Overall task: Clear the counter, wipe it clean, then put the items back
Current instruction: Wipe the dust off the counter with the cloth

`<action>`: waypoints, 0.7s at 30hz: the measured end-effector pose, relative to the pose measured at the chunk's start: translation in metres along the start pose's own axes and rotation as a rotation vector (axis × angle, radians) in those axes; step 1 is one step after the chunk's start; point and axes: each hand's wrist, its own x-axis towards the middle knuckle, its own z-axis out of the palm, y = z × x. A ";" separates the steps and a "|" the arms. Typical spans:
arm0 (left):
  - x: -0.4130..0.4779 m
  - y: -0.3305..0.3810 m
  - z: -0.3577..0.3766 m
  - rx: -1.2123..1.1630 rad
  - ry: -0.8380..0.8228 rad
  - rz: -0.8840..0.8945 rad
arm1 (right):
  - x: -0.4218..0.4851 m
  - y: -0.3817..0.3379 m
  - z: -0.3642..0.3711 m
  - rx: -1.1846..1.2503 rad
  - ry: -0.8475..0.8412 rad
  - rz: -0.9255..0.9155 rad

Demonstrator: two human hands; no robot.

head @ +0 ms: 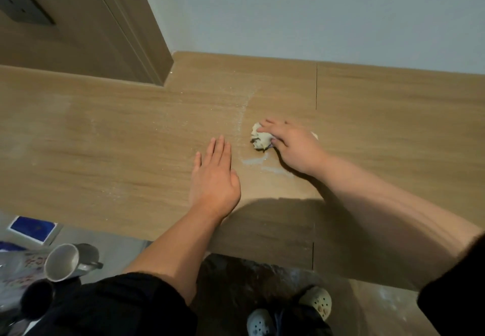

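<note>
The wooden counter point(118, 136) runs across the view, dusted with pale powder in streaks. My right hand point(294, 146) presses a crumpled beige wipe point(259, 137) onto the counter, fingers curled over it, just right of a white dust line point(242, 115). My left hand point(214, 175) lies flat on the counter with straight fingers, a short way left of the wipe and holding nothing. Most of the wipe is hidden under my right palm.
On the floor at lower left stand a grey mug point(65, 262), a dark cup point(36, 300), a plastic bag point(15, 270) and a blue-and-white box point(32, 229). A wooden door frame point(126, 26) rises at the counter's back left. My feet in pale clogs point(317, 301) stand below the front edge.
</note>
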 end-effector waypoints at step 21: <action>-0.054 -0.046 -0.020 0.099 -0.018 0.041 | -0.072 -0.030 0.027 -0.048 0.484 0.801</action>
